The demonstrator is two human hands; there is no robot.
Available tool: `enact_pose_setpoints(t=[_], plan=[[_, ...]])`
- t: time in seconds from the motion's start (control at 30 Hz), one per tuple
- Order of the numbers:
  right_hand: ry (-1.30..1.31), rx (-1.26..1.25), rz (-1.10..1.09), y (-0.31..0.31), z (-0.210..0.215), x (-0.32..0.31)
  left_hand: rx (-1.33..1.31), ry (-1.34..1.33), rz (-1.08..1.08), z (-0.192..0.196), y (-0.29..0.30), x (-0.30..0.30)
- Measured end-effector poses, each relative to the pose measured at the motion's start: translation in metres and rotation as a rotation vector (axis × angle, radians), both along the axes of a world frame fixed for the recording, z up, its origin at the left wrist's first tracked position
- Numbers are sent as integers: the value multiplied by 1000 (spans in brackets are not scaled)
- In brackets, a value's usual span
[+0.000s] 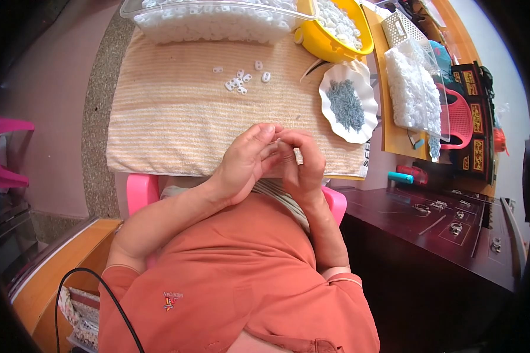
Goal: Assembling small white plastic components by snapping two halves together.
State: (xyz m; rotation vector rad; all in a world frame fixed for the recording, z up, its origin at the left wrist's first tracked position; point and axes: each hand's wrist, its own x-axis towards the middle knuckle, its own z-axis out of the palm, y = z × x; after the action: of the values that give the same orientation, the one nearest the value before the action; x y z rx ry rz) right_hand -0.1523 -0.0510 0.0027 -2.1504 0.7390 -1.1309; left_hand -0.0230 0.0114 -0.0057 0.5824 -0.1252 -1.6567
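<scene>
My left hand (248,160) and my right hand (302,165) are pressed together at the near edge of a striped beige towel (171,112). Their fingertips pinch something small between them; it is hidden by the fingers, so I cannot tell what it is. A few small white plastic pieces (241,79) lie loose on the towel, well beyond both hands. To the right of them sits a white scalloped plate (365,126) that holds a heap of small grey metal parts (346,105).
A clear tub (212,23) of white pieces stands at the far edge, a yellow bowl (335,41) of more beside it. A clear bag (415,88) of white pieces lies on the right. A dark wooden cabinet (441,235) is at lower right, a pink stool (3,153) at left.
</scene>
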Motion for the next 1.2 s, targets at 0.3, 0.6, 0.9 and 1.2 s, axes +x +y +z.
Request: enact_pose_setpoints(t=[0.3, 0.6, 0.9, 1.2], plan=[[-91, 177, -128, 7, -1, -2, 12, -250, -35, 4, 0, 1], [-50, -43, -14, -4, 8, -4, -192, -606, 34, 4, -2, 2], [-40, -128, 16, -3, 3, -6, -109, -536, 46, 1, -5, 5], [-275, 485, 45, 3, -2, -8, -53, -461, 54, 5, -5, 10]])
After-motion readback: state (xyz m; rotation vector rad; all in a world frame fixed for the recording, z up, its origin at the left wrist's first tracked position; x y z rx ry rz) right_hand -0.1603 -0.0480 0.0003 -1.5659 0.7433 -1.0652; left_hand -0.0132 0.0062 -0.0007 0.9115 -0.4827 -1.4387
